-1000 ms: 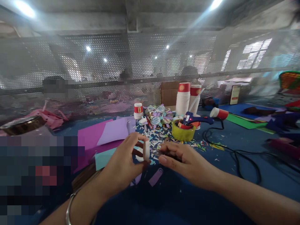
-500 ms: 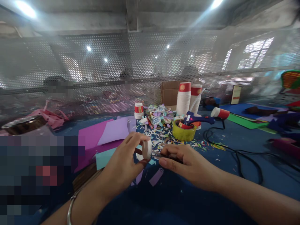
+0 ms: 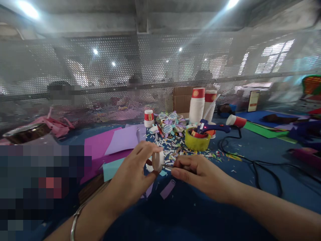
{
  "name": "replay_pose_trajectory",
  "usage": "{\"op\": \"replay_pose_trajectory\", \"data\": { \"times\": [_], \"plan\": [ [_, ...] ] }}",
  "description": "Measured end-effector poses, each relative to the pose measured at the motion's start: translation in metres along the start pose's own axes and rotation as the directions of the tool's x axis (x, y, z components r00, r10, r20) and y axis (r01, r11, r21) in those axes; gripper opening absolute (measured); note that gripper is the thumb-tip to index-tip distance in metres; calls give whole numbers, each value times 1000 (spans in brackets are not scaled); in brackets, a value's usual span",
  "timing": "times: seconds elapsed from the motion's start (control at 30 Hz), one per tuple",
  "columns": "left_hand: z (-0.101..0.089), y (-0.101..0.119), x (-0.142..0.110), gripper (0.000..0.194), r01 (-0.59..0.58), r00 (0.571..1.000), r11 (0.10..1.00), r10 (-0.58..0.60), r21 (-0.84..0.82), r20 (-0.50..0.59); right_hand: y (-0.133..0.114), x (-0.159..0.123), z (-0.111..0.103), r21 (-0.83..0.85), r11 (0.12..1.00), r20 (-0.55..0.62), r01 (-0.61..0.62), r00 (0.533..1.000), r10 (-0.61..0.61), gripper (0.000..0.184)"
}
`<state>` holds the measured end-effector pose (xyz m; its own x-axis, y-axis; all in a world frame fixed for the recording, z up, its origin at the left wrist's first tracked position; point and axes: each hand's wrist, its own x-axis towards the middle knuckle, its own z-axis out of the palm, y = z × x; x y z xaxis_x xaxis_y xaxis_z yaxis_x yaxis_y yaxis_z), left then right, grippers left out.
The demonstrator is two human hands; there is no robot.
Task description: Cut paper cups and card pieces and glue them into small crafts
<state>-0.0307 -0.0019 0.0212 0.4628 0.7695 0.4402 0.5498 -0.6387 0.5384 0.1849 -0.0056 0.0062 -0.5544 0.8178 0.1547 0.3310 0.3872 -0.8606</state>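
Observation:
My left hand point(image 3: 140, 164) pinches a cut-off paper cup base point(image 3: 157, 161), a short white round piece, between thumb and fingers. My right hand point(image 3: 192, 170) is closed around what looks like a pair of scissors point(image 3: 168, 166); only the thin metal blade end shows, its tip at the cup base's right edge, and the handles are mostly hidden in my fingers. Below the hands lies a purple paper strip point(image 3: 168, 189) with a curled end. Scattered paper scraps point(image 3: 173, 145) lie just beyond my hands.
A pile of decorated round pieces point(image 3: 168, 128) sits behind the scraps. A blue glue gun point(image 3: 214, 128) rests on a yellow tape roll point(image 3: 197, 143), its black cord point(image 3: 253, 162) trailing right. Stacked paper cups point(image 3: 197, 108) stand behind. Purple paper point(image 3: 100, 142) lies at left.
The cup base has turned slightly in my left hand, showing more of its round face. The blade in my right hand looks narrower now; both hands stay nearly in place.

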Motion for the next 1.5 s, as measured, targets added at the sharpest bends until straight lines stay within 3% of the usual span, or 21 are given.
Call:
{"op": "replay_pose_trajectory", "data": {
  "times": [0.27, 0.5, 0.63, 1.0, 1.5],
  "plan": [
    [-7, 2, 0, 47, -3, 997, 996, 10, -90, 75, -3, -1, -5, 48, 999, 35, -7, 999, 6, 34],
    [-9, 6, 2, 41, 225, 966, 904, -158, -363, 205, -2, -1, -8, 89, 995, 62, -35, 998, 30, 40],
    [-8, 8, 3, 43, 327, 936, 848, -232, -416, 264, -2, 0, -8, 142, 987, 83, -71, 995, 59, 42],
    [-4, 3, 3, 47, 331, 942, 831, -263, -447, 209, -1, -2, -4, 92, 994, 94, -59, 994, 50, 36],
    [-3, 7, 2, 40, 214, 977, 940, -200, -266, 78, -3, -3, -3, 2, 1000, 75, -30, 997, 30, 34]
  ]
}}
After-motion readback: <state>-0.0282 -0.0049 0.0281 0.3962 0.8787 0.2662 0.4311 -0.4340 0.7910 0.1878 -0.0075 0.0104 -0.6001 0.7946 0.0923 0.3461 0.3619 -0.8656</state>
